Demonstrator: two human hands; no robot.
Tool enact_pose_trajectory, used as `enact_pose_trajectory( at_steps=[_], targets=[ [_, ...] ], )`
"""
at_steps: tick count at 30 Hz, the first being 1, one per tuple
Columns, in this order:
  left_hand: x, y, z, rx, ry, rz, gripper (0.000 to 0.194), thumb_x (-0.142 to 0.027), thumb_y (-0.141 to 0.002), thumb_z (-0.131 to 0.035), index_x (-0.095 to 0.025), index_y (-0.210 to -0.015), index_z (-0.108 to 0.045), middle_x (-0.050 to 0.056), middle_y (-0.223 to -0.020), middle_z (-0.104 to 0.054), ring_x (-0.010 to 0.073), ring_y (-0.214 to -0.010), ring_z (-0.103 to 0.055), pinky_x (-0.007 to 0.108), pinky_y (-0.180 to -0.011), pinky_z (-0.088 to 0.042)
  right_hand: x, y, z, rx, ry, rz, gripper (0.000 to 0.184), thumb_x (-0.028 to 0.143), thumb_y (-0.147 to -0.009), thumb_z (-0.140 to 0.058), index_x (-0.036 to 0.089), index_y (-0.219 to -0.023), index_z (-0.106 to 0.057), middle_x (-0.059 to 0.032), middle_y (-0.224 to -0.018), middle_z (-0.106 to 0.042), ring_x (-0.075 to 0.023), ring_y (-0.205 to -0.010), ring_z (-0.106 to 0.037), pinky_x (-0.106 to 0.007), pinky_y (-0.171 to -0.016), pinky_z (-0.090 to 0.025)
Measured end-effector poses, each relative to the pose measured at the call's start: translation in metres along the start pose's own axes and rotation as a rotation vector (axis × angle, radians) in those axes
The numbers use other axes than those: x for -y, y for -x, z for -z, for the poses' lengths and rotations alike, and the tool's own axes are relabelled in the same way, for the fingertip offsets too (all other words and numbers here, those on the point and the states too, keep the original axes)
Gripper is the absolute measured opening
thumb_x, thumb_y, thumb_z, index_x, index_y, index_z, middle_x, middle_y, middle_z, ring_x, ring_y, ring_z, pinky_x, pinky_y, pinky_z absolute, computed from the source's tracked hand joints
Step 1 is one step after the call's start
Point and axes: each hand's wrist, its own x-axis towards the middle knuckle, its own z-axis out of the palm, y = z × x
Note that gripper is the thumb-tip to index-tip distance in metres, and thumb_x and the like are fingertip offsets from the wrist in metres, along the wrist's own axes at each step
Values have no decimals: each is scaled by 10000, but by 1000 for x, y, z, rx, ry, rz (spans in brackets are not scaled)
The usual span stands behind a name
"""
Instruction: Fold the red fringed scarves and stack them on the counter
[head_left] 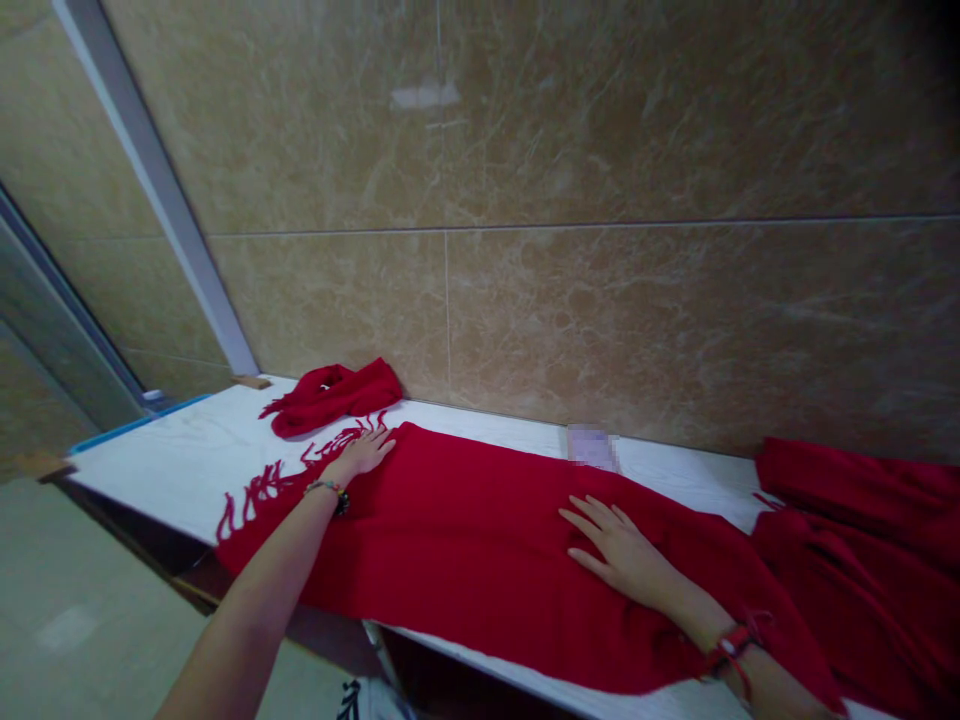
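A red fringed scarf (465, 540) lies spread over a white table, its near side hanging past the front edge. My left hand (363, 455) rests on it close to the fringed left end, fingers stretched out. Farther right, my right hand (619, 545) lies flat on the cloth with its fingers spread. Neither hand grips anything. Beyond my left hand, a folded or bunched red scarf (337, 395) sits near the wall. Toward the right, the spread cloth runs up to more heaped red fabric (862, 560); where one ends and the other begins is hard to tell.
The white tabletop (161, 470) stands against a brown marble-tiled wall (600, 330). A small blurred purplish item (592, 447) lies at the wall behind the scarf. Wooden pieces (251, 382) sit at the left corners. Under the front edge are dark open spaces.
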Motion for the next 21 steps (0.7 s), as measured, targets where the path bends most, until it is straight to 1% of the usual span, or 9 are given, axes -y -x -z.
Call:
enact_pose_trajectory(
  at_steps=[3,7,10,12,14,15,17,19,21],
  targets=[
    [19,3,3,11,-24,178,560,-464,-856,-174,-194,-1290,-403,85,-1362,-375,244,-1257,-315,431,-1012,-235,1,0,2,13,-5,-10,513,506,-833,-366,262,-1281,-420,-81,-1367,-364,-265,-1268,-278,-504,-1011,-231],
    [53,12,19,-4,-77,412,512,-411,-855,-239,-194,-1282,-419,123,-1369,-353,322,-1261,-279,552,-976,-216,0,-2,1,25,-3,-14,514,509,-831,-363,269,-1282,-418,-76,-1366,-366,-268,-1265,-284,-501,-1009,-241],
    [56,20,28,-62,-126,491,498,-350,-851,-283,-138,-1282,-412,165,-1401,-270,338,-1291,-190,578,-981,-164,0,-4,0,24,-5,-21,507,500,-832,-366,266,-1277,-426,-80,-1361,-373,-271,-1260,-292,-506,-1002,-250],
    [39,24,27,-186,-168,409,498,-328,-863,-260,-114,-1296,-382,154,-1430,-199,306,-1315,-119,534,-1014,-137,0,-6,1,22,-8,-21,501,493,-831,-372,262,-1272,-434,-83,-1352,-387,-270,-1254,-302,-507,-1002,-249],
    [10,28,20,-328,-198,192,493,-327,-879,-226,-132,-1312,-356,116,-1446,-168,265,-1325,-100,473,-1040,-136,1,-7,1,19,-9,-21,499,491,-831,-373,261,-1269,-438,-85,-1345,-397,-268,-1249,-312,-504,-1002,-250],
    [-5,30,14,-329,-191,57,492,-352,-880,-234,-156,-1315,-356,96,-1449,-166,252,-1325,-112,449,-1043,-150,1,-7,1,16,-7,-21,497,490,-832,-372,260,-1268,-440,-86,-1343,-399,-267,-1247,-314,-502,-1001,-252],
    [-27,33,2,-197,-139,-96,502,-421,-873,-256,-224,-1328,-332,61,-1444,-198,255,-1315,-160,456,-1024,-198,1,-7,1,7,2,-21,494,485,-835,-369,257,-1267,-442,-90,-1345,-396,-267,-1246,-315,-500,-999,-254],
    [-34,35,-8,-50,-82,-102,525,-455,-863,-259,-236,-1337,-311,57,-1430,-238,269,-1306,-187,478,-1003,-228,1,-6,0,-1,12,-19,494,481,-841,-361,252,-1272,-435,-91,-1352,-385,-269,-1248,-309,-500,-998,-254],
    [-27,33,-13,14,-52,-83,537,-449,-865,-241,-214,-1345,-294,67,-1426,-244,263,-1305,-191,471,-1004,-229,2,-5,1,0,19,-13,497,479,-848,-349,248,-1281,-424,-87,-1358,-377,-272,-1251,-302,-500,-997,-253]
  ],
)
